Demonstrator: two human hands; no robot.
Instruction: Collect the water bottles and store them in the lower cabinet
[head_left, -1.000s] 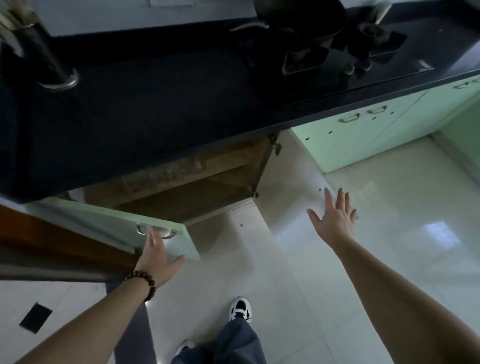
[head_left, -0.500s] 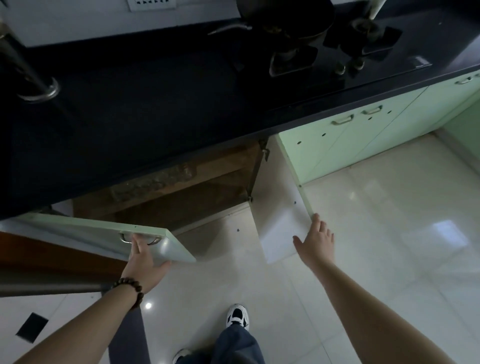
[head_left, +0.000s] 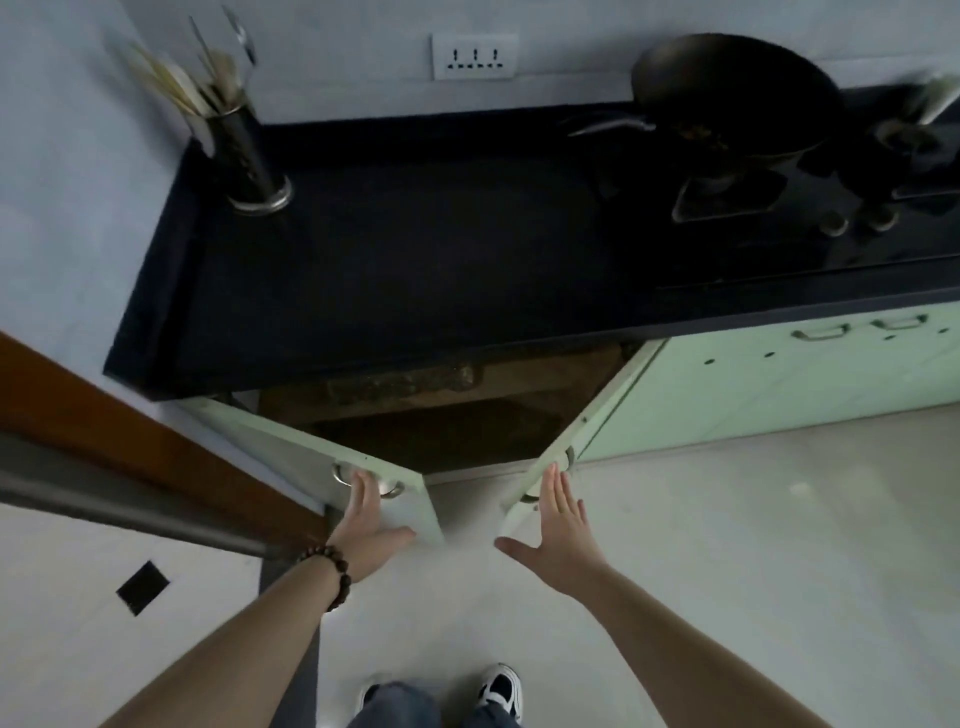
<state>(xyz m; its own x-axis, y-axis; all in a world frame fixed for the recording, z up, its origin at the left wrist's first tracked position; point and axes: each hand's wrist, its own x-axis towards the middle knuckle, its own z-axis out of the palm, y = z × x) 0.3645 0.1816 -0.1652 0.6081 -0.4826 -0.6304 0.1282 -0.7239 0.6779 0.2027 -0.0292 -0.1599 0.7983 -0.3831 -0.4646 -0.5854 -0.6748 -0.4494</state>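
Observation:
The lower cabinet (head_left: 457, 415) under the black countertop (head_left: 415, 270) shows a dark wooden inside between two pale green doors that stand partly ajar. My left hand (head_left: 370, 525) presses flat on the left door (head_left: 332, 457) beside its metal handle. My right hand (head_left: 558, 525) lies flat with straight fingers against the outer face of the right door (head_left: 587, 415). Both hands hold nothing. No water bottle can be made out; the cabinet's inside is dim and blurred.
A utensil holder (head_left: 244, 150) stands at the counter's back left, a dark wok (head_left: 732, 93) on the stove at the back right. More green cabinet doors (head_left: 810, 374) run to the right. A brown door frame (head_left: 130, 441) borders the left. My shoes (head_left: 498, 691) stand on the tiled floor.
Both doors have swung inward toward each other under my flat hands. My right hand moved left with the right door. The camera tilted up, showing the wall and socket.

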